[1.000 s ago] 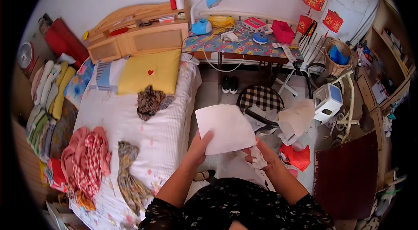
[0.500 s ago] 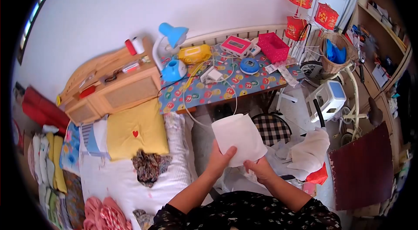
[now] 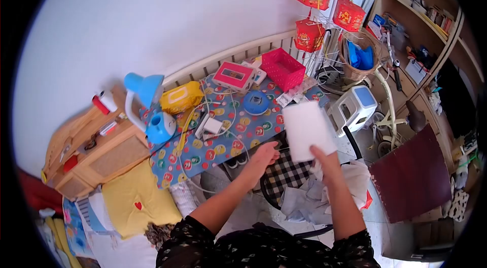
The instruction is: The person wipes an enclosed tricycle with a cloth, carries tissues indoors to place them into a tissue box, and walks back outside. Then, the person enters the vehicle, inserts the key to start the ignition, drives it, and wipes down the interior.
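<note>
Right hand [image 3: 328,162] — closed on the lower edge of a white folded sheet [image 3: 307,130], held above the floor between desk [image 3: 231,138] and checked stool [image 3: 286,175]. Left hand [image 3: 264,160] — fingers loosely curled, just beside the desk's front edge, apart from the sheet.

This is a bedroom in a home. A pale wooden headboard [image 3: 109,159] with a yellow square pillow [image 3: 134,199] stands at the left, beside a blue patterned table [image 3: 213,151] bearing a light-blue plastic desk lamp [image 3: 144,89].
</note>
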`<state>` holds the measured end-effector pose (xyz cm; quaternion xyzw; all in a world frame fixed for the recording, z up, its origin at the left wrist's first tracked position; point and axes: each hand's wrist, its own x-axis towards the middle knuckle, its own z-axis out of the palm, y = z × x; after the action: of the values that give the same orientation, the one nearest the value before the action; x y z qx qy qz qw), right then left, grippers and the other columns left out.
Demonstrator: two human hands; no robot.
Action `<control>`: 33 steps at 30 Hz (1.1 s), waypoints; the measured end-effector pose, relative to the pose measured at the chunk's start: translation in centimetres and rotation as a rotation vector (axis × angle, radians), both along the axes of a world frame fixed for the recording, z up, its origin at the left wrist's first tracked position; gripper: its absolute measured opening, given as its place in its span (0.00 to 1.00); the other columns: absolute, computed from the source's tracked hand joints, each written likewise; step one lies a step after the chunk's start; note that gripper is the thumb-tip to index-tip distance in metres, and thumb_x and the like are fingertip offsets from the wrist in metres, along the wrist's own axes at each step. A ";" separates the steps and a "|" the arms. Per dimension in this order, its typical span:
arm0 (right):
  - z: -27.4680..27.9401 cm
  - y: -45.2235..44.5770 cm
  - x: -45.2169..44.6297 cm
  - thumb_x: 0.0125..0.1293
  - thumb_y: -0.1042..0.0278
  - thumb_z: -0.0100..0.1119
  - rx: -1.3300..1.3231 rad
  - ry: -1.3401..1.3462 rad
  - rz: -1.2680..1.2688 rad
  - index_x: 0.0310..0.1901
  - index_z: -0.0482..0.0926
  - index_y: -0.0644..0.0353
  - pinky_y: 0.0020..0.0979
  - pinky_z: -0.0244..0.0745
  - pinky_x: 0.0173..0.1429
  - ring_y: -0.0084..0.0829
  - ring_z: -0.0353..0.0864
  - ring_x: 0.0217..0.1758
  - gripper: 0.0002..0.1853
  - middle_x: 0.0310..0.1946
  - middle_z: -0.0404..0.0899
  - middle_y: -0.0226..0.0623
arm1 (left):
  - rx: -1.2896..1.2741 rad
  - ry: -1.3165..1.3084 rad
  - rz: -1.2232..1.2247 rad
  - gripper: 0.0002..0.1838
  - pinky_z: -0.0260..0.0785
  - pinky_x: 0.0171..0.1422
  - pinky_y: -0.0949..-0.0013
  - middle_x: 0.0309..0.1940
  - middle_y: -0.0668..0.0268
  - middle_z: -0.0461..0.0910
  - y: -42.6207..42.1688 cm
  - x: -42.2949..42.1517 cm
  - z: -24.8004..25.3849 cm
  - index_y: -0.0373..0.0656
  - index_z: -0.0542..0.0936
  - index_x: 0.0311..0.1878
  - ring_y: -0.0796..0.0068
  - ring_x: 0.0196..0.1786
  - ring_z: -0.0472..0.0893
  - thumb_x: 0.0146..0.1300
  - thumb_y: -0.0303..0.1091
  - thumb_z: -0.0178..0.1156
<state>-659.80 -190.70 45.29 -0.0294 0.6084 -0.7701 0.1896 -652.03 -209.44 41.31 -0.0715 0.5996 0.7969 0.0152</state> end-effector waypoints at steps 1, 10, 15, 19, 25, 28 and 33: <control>1.3 -1.0 -1.9 0.50 0.74 0.60 -0.026 0.046 -0.061 0.54 0.63 0.67 0.27 0.67 0.51 0.29 0.72 0.48 0.28 0.46 0.72 0.38 | 0.039 0.018 0.027 0.22 0.61 0.55 0.69 0.42 0.62 0.71 -1.3 -1.1 -0.7 0.39 0.65 0.55 0.71 0.48 0.71 0.66 0.45 0.39; 2.2 -10.4 -22.6 0.47 0.68 0.63 0.324 0.334 -0.117 0.54 0.63 0.68 0.29 0.67 0.50 0.31 0.72 0.48 0.31 0.48 0.71 0.42 | 0.126 -0.114 0.180 0.14 0.64 0.48 0.75 0.35 0.66 0.74 -11.6 -7.4 -3.4 0.39 0.71 0.46 0.78 0.39 0.73 0.64 0.38 0.45; -0.8 -14.9 -29.2 0.42 0.59 0.65 0.547 0.688 -0.116 0.49 0.67 0.70 0.30 0.67 0.49 0.36 0.73 0.46 0.33 0.44 0.73 0.46 | 0.121 -0.106 0.284 0.12 0.65 0.45 0.76 0.32 0.68 0.74 -16.5 -10.5 -4.5 0.38 0.71 0.44 0.80 0.37 0.73 0.64 0.35 0.45; -2.4 -16.6 -32.9 0.40 0.49 0.63 0.881 0.684 -0.094 0.46 0.71 0.66 0.33 0.68 0.48 0.41 0.74 0.44 0.34 0.43 0.73 0.51 | 0.083 -0.041 0.385 0.12 0.67 0.44 0.74 0.31 0.66 0.74 -18.8 -13.0 -5.2 0.38 0.71 0.43 0.77 0.36 0.75 0.64 0.37 0.45; -3.6 -17.7 -33.6 0.39 0.50 0.64 0.722 0.478 -0.024 0.43 0.72 0.70 0.32 0.69 0.46 0.40 0.75 0.42 0.33 0.39 0.74 0.50 | 0.127 -0.066 0.386 0.12 0.67 0.44 0.73 0.31 0.67 0.74 -19.8 -15.5 -5.3 0.39 0.71 0.43 0.77 0.37 0.74 0.64 0.37 0.45; -4.9 -17.4 -33.5 0.39 0.51 0.66 0.798 0.602 -0.044 0.42 0.71 0.71 0.31 0.69 0.46 0.37 0.76 0.41 0.33 0.37 0.75 0.47 | 0.122 -0.044 0.398 0.12 0.66 0.44 0.74 0.32 0.67 0.74 -20.5 -16.7 -5.7 0.39 0.71 0.43 0.78 0.37 0.74 0.64 0.37 0.45; -4.7 -17.9 -32.8 0.40 0.55 0.66 0.717 0.584 -0.126 0.39 0.73 0.68 0.31 0.69 0.46 0.38 0.75 0.42 0.27 0.38 0.75 0.47 | 0.092 0.007 0.490 0.09 0.65 0.43 0.78 0.30 0.70 0.73 -21.6 -18.6 -6.0 0.39 0.72 0.42 0.80 0.34 0.73 0.62 0.32 0.47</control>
<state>-692.64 -208.63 40.56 -0.1404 0.8648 -0.4806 -0.0387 -670.67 -231.04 35.28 -0.2112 0.5274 0.8036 -0.1774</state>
